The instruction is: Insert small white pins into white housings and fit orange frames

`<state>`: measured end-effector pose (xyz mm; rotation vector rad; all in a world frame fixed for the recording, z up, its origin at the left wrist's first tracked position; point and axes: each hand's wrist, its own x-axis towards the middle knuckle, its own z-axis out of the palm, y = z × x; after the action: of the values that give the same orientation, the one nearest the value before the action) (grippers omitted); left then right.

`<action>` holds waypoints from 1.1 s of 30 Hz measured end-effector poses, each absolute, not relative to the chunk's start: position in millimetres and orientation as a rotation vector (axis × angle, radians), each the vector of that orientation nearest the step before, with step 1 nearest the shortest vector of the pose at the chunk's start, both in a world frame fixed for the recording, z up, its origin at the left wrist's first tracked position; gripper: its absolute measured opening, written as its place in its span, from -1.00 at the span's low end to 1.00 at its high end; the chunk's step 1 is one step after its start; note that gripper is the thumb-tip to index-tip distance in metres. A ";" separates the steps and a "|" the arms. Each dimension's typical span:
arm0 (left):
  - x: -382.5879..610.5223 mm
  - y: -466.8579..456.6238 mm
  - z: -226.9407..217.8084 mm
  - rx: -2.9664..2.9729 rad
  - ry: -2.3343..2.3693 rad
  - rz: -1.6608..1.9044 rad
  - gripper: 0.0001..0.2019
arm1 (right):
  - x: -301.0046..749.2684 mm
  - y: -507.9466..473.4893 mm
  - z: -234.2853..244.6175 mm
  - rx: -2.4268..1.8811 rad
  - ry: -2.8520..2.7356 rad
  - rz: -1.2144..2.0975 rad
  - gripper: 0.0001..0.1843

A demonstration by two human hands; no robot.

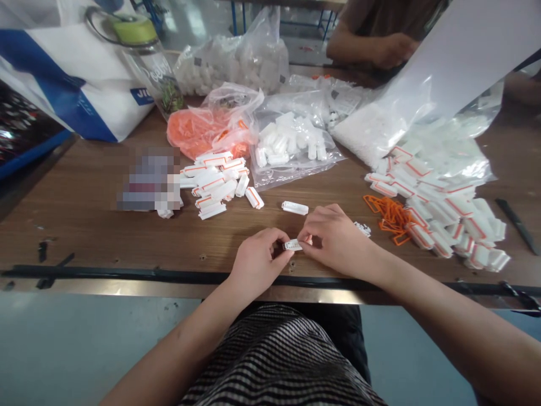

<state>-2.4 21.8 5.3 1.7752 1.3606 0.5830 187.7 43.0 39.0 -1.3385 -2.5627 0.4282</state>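
Close to the table's front edge, my left hand point(261, 260) pinches a small white plastic piece point(292, 245) by its left end. My right hand point(332, 239) is closed at the piece's right end, where a bit of orange shows by the fingertips. Just beyond my hands lies a single white plastic housing point(295, 208). A pile of white housings with orange edging point(217, 183) is to the left. Right of my right hand are a heap of thin orange frames point(391, 217) and some tiny white parts point(362, 228).
More white housings point(448, 214) are heaped at the right, near a dark flat strip point(516, 225). Clear bags of white parts point(291, 138) and an orange-filled bag point(211, 127) lie behind. A bottle point(147, 62) stands back left. Across the table are a person's hands point(395, 51).
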 end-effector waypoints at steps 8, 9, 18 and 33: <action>-2.3 22.8 7.2 1.800 1.372 0.577 -0.93 | 195.5 29.0 41.3 -1.299 -2.548 0.278 -0.75; -2.4 22.9 7.0 1.804 1.370 0.584 -0.93 | 195.4 26.7 40.4 -1.295 -2.543 0.246 -0.76; -3.2 22.9 4.8 1.789 1.374 0.599 -0.93 | 189.3 14.5 33.7 -1.307 -2.508 0.128 -0.75; -4.8 24.1 3.1 1.817 1.402 0.590 -0.91 | 304.8 58.8 20.4 -2.247 -1.971 0.549 -0.74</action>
<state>-4.8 24.1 3.1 1.8171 1.4019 0.5895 304.8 58.8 20.4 -2.2474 -1.9713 0.5485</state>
